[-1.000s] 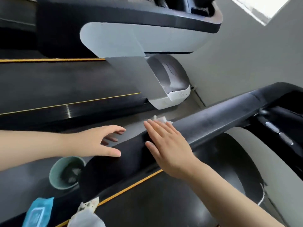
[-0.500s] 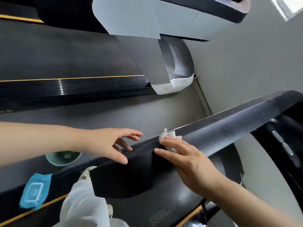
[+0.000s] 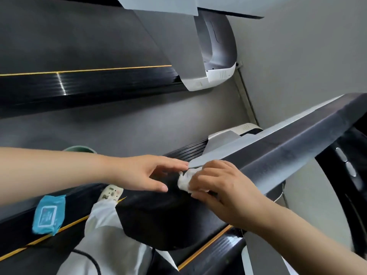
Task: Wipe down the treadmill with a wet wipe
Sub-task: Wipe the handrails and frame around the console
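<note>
Moved since earlier: my view has tipped down, and my right hand (image 3: 224, 192), which lay flat on the rail, now curls round the wet wipe (image 3: 185, 180); my left hand (image 3: 147, 174) has slid closer to it.
Right hand: fingers bent over the bunched wipe, pressing it onto the black handrail (image 3: 278, 161) near its lower, near end.
Left hand: spread and relaxed, gripping nothing, fingertips resting on the rail just beside the wipe.
Nearer hand: the right one carries the wipe; the left only steadies.
Rail's long axis: it runs from my hands up and away to the right, toward the console side.
Coming stroke, as I judge it: along that axis, away from me to the upper right, or round the rail's end.
Farther out: blue wipe packet (image 3: 48, 214) on the treadmill's side rail at lower left, well apart; a green cup (image 3: 79, 149) behind my left forearm.
</note>
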### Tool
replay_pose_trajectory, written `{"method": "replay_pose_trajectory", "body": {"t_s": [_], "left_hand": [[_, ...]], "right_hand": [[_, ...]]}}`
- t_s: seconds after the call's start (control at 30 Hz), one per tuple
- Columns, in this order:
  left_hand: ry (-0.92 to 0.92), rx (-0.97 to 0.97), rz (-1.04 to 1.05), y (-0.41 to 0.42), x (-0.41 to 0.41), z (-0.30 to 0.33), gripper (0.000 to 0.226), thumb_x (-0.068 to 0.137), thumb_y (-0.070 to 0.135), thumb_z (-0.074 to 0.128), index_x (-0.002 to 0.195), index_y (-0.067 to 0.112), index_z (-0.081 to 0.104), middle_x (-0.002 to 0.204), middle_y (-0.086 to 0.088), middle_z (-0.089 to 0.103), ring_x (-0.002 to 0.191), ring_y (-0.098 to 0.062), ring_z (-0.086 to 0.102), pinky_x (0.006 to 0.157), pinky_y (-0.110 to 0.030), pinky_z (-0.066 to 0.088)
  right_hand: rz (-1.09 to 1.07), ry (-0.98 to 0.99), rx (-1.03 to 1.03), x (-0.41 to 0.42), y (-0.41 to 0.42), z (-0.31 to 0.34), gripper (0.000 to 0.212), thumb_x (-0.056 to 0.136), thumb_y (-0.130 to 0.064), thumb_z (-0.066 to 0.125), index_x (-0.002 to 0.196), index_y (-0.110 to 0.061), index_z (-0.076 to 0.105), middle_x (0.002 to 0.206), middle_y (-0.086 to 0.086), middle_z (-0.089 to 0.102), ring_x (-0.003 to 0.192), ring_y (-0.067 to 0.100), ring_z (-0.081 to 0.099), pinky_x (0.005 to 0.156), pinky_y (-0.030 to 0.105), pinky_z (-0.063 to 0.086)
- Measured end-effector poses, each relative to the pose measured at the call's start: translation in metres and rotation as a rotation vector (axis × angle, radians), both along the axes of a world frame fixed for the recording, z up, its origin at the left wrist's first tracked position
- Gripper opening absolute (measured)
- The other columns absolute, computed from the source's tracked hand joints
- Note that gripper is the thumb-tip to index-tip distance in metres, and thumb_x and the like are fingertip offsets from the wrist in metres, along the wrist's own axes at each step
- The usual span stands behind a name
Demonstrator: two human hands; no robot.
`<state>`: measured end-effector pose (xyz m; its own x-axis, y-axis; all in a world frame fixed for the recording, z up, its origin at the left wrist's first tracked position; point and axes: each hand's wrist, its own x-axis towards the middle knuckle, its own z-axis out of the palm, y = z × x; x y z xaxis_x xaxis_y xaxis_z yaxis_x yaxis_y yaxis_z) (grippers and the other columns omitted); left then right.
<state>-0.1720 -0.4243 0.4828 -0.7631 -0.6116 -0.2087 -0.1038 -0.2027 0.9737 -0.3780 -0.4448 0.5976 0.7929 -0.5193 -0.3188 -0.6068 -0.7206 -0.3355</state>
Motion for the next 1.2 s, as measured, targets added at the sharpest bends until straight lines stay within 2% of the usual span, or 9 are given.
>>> {"method": "replay_pose_trajectory", "body": {"t_s": [0.27, 0.53, 0.63, 0.73, 0.83, 0.97, 1.03, 1.1, 1.2], "left_hand": [[0.013, -0.19, -0.164, 0.013, -0.01, -0.002, 0.064, 0.091, 0.033, 0.041, 0.137, 0.04, -0.003, 0.149, 0.025, -0.013, 0.135, 0.015, -0.013, 0.109, -0.006, -0.004], [-0.027, -0.253, -0.209, 0.026, -0.015, 0.002, 0.062, 0.095, 0.051, 0.022, 0.141, 0.03, -0.013, 0.155, 0.015, -0.011, 0.139, 0.01, -0.01, 0.113, -0.011, -0.003], [-0.013, -0.247, -0.148, 0.04, 0.003, 0.002, 0.072, 0.096, 0.053, 0.02, 0.148, 0.003, 0.02, 0.154, 0.014, 0.016, 0.135, 0.005, 0.019, 0.11, -0.013, 0.014], [-0.027, 0.001, -0.171, 0.06, 0.029, -0.005, 0.02, 0.102, 0.029, 0.032, 0.103, 0.013, 0.042, 0.131, 0.005, 0.037, 0.113, -0.009, 0.039, 0.099, -0.017, 0.03], [-0.149, -0.076, -0.17, 0.073, 0.036, -0.018, 0.058, 0.095, 0.062, 0.02, 0.103, 0.009, 0.044, 0.134, -0.005, 0.036, 0.116, -0.027, 0.043, 0.1, -0.042, 0.035], [-0.204, -0.06, -0.17, 0.067, 0.028, -0.01, 0.049, 0.095, 0.057, 0.021, 0.102, 0.014, 0.043, 0.118, 0.026, 0.037, 0.109, 0.01, 0.038, 0.092, -0.017, 0.029], [-0.237, -0.038, -0.198, 0.059, 0.02, -0.006, 0.049, 0.097, 0.053, 0.025, 0.13, 0.018, 0.028, 0.114, 0.027, 0.045, 0.099, 0.016, 0.042, 0.087, -0.013, 0.029], [-0.238, -0.03, -0.189, 0.058, 0.016, -0.007, 0.064, 0.088, 0.067, 0.019, 0.142, 0.039, -0.002, 0.139, 0.021, 0.04, 0.121, 0.011, 0.039, 0.105, -0.031, 0.028], [-0.286, -0.139, -0.273, 0.066, 0.015, -0.014, 0.068, 0.079, 0.08, 0.007, 0.127, 0.058, -0.035, 0.153, 0.029, -0.011, 0.141, 0.008, -0.003, 0.115, -0.053, 0.006]], "right_hand": [[-0.107, 0.018, 0.076, 0.001, -0.008, -0.004, 0.018, 0.084, -0.014, 0.042, 0.092, -0.017, 0.058, 0.08, -0.002, 0.055, 0.074, 0.012, 0.046, 0.065, 0.027, 0.041], [-0.213, 0.053, 0.212, -0.007, -0.016, 0.009, 0.044, 0.073, -0.015, 0.028, 0.089, -0.018, 0.069, 0.094, -0.007, 0.066, 0.086, 0.011, 0.062, 0.074, 0.026, 0.048], [-0.241, 0.035, 0.152, -0.016, -0.019, 0.007, 0.041, 0.075, -0.011, 0.03, 0.091, -0.02, 0.067, 0.099, -0.008, 0.066, 0.09, 0.012, 0.062, 0.074, 0.031, 0.051], [-0.22, 0.056, 0.084, -0.019, -0.017, 0.003, 0.037, 0.076, 0.0, 0.041, 0.093, -0.018, 0.068, 0.099, -0.006, 0.067, 0.09, 0.012, 0.06, 0.077, 0.027, 0.049], [-0.147, 0.093, 0.08, -0.013, -0.014, -0.002, 0.036, 0.081, -0.005, 0.039, 0.099, -0.018, 0.068, 0.102, -0.005, 0.068, 0.093, 0.011, 0.058, 0.085, 0.02, 0.041], [-0.113, 0.138, 0.156, 0.003, -0.02, -0.009, 0.034, 0.085, -0.011, 0.04, 0.107, -0.021, 0.065, 0.11, -0.008, 0.067, 0.098, 0.01, 0.059, 0.084, 0.023, 0.047], [-0.142, 0.138, 0.192, 0.011, -0.023, -0.013, 0.037, 0.084, -0.008, 0.041, 0.111, -0.02, 0.065, 0.115, -0.008, 0.065, 0.103, 0.011, 0.058, 0.086, 0.027, 0.049], [-0.179, 0.135, 0.263, 0.021, -0.026, -0.015, 0.044, 0.085, -0.01, 0.037, 0.119, -0.022, 0.062, 0.125, -0.009, 0.06, 0.112, 0.008, 0.053, 0.093, 0.024, 0.044], [-0.104, 0.266, 0.472, 0.04, -0.025, -0.021, 0.047, 0.097, -0.016, 0.035, 0.141, -0.031, 0.04, 0.148, -0.018, 0.035, 0.133, -0.002, 0.033, 0.109, 0.017, 0.026]]}}
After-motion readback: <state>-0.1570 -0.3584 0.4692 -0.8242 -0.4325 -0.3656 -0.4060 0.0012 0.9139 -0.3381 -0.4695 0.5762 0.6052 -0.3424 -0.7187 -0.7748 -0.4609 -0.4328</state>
